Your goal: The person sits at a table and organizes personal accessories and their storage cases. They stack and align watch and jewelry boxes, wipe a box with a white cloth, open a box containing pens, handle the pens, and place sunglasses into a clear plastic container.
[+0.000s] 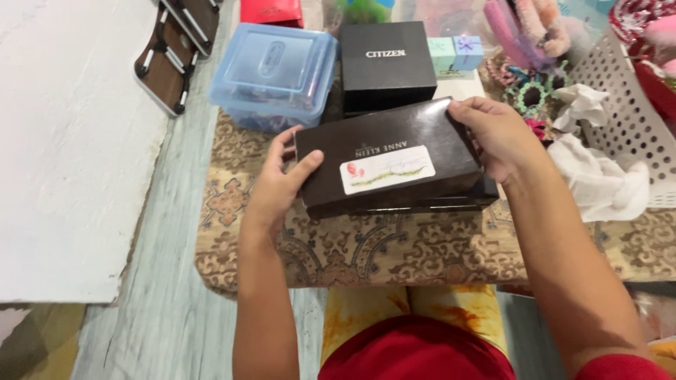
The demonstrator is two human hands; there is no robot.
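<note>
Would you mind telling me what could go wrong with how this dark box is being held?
The dark brown box is pinched only at its ends by the left hand and right hand; its glossy lid might slip. If tilted, it could knock the black box or blue plastic container just behind.

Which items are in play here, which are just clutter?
In hand:
long dark brown glossy box, held by left hand and right hand

Lying about:
square black box
clear blue plastic lidded tub
small teal gift box
white perforated basket
</note>
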